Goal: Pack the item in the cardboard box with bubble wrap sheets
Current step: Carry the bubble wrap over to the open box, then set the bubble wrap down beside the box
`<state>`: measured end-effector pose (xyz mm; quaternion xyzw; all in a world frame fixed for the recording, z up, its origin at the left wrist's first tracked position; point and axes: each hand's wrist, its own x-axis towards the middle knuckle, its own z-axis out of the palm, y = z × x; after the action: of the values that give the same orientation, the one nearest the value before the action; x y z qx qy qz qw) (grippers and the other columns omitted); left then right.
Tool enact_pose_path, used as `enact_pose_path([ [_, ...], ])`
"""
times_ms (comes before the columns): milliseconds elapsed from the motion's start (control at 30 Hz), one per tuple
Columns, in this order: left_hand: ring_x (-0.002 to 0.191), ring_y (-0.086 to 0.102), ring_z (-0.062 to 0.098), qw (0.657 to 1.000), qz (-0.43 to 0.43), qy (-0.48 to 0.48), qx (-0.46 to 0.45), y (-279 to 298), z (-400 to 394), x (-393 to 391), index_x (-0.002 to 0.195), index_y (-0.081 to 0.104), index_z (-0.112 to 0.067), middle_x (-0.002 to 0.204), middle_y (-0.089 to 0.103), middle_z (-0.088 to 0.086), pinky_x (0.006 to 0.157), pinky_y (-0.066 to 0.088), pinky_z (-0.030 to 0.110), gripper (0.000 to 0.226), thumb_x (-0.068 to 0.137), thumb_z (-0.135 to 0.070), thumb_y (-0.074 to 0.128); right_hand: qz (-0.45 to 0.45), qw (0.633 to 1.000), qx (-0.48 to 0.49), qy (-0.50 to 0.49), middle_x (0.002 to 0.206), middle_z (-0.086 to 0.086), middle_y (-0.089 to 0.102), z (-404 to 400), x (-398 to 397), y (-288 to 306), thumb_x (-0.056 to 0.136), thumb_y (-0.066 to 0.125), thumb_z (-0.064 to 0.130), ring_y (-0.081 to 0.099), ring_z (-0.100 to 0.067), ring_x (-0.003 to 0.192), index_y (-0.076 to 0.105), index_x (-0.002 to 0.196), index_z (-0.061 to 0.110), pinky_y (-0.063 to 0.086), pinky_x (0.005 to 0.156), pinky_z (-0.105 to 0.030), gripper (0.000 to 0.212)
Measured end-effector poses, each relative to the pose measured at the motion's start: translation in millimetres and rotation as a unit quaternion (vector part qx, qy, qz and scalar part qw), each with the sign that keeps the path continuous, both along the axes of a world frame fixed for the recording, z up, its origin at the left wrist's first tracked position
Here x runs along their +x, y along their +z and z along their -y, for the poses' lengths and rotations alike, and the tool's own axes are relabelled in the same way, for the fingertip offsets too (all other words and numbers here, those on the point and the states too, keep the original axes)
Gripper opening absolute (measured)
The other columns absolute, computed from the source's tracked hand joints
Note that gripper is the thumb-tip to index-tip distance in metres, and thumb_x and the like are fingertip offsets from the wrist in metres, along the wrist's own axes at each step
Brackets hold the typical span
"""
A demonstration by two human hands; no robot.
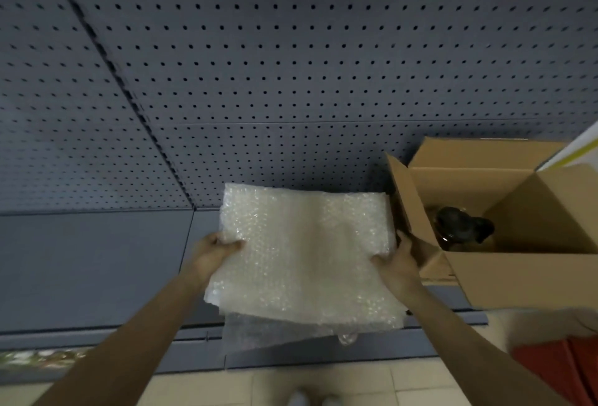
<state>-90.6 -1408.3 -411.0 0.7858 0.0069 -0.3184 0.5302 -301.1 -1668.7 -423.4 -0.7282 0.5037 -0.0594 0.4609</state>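
A stack of translucent bubble wrap sheets [304,256] lies on a grey shelf, its near edge hanging past the shelf front. My left hand [215,250] grips the left edge of the stack, thumb on top. On the right edge, my right hand [399,263] holds the stack the same way. To the right stands an open cardboard box [517,276] with its flaps up. A dark item [462,226] sits at the bottom of the box.
The grey shelf [97,269] runs along a blue-grey pegboard wall [291,65]. A white and yellow object [576,150] shows behind the box at the right edge. Something red [563,363] lies low at the right. Beige floor tiles [323,383] are below.
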Motion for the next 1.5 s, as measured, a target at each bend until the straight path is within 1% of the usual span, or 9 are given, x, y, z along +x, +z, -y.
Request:
enact_pose_path([
  [200,0.081,0.058,0.023,0.999,-0.013,0.021,0.031,-35.7,11.6,13.2,0.116,0.056,0.004,0.102,0.061,0.014,0.076,0.048,0.034,0.042,0.083,-0.014,0.072,-0.031,0.999,-0.022,0.002,0.125,-0.018,0.056,8.8,11.3,-25.2,0.087,0.064,0.014,0.054,-0.026,0.083,0.017,0.148,0.013,0.045,0.073,-0.033,0.077],
  [433,0.09,0.061,0.028,0.998,-0.009,0.017,0.054,-56.1,12.5,27.2,0.109,0.06,-0.005,0.106,0.064,0.014,0.085,0.051,0.039,0.037,0.079,-0.019,0.076,-0.119,0.991,-0.042,0.037,0.123,-0.023,0.058,15.8,13.8,-43.0,0.091,0.062,0.022,0.058,-0.039,0.108,0.03,0.142,0.002,0.047,0.087,-0.038,0.064],
  [600,0.097,0.063,0.032,0.998,-0.015,0.017,0.059,-59.4,14.7,31.6,0.112,0.059,-0.005,0.108,0.065,0.013,0.091,0.052,0.047,0.045,0.076,-0.025,0.079,-0.153,0.984,-0.079,0.054,0.117,-0.025,0.061,18.5,17.6,-48.2,0.092,0.058,0.024,0.06,-0.041,0.104,0.037,0.135,0.001,0.05,0.088,-0.043,0.053],
  [767,0.089,0.061,0.027,0.998,-0.007,0.014,0.057,-58.5,16.1,30.1,0.111,0.058,-0.005,0.101,0.063,0.009,0.083,0.052,0.038,0.043,0.078,-0.024,0.077,-0.193,0.97,-0.135,0.066,0.109,-0.026,0.065,19.2,22.8,-50.1,0.092,0.055,0.027,0.064,-0.039,0.099,0.043,0.124,-0.001,0.052,0.085,-0.043,0.045],
  [967,0.086,0.065,0.023,0.998,-0.005,-0.025,0.059,-49.5,9.8,30.0,0.111,0.058,-0.006,0.106,0.067,0.009,0.073,0.054,0.033,0.044,0.077,-0.027,0.077,-0.182,0.972,-0.141,0.042,0.116,-0.024,0.062,16.4,26.4,-49.2,0.089,0.057,0.024,0.061,-0.037,0.106,0.043,0.124,0.001,0.052,0.088,-0.04,0.044],
  [1133,0.096,0.062,0.022,0.997,0.009,-0.043,0.066,-35.0,0.2,18.9,0.114,0.05,-0.011,0.108,0.061,0.002,0.083,0.052,0.036,0.048,0.078,-0.027,0.077,-0.164,0.976,-0.14,-0.006,0.124,-0.024,0.053,15.9,31.1,-45.5,0.081,0.065,0.024,0.053,-0.04,0.112,0.044,0.118,0.001,0.047,0.094,-0.043,0.048],
  [1200,0.102,0.061,0.024,0.995,0.014,-0.059,0.082,-32.5,-5.5,15.5,0.125,0.048,-0.011,0.116,0.06,0.005,0.089,0.051,0.039,0.059,0.077,-0.028,0.078,-0.145,0.978,-0.145,-0.03,0.125,-0.023,0.051,11.4,31.8,-40.0,0.08,0.066,0.02,0.05,-0.04,0.114,0.046,0.118,0.0,0.046,0.096,-0.045,0.047],
  [1400,0.119,0.051,0.028,0.984,0.076,-0.1,0.123,-10.4,-10.7,11.0,0.141,0.037,-0.012,0.136,0.047,0.01,0.098,0.048,0.043,0.075,0.078,-0.024,0.077,-0.12,0.946,-0.301,0.014,0.112,-0.03,0.056,-9.3,24.7,-21.1,0.072,0.071,0.011,0.052,-0.044,0.103,0.055,0.107,-0.005,0.044,0.084,-0.044,0.042],
  [1500,0.118,0.049,0.026,0.98,0.103,-0.122,0.123,4.1,-6.7,11.5,0.141,0.036,-0.013,0.138,0.044,0.008,0.094,0.049,0.041,0.075,0.079,-0.025,0.076,-0.141,0.942,-0.303,0.042,0.118,-0.028,0.056,-11.4,23.2,-11.9,0.077,0.067,0.014,0.053,-0.041,0.107,0.052,0.119,-0.004,0.047,0.085,-0.041,0.047],
])
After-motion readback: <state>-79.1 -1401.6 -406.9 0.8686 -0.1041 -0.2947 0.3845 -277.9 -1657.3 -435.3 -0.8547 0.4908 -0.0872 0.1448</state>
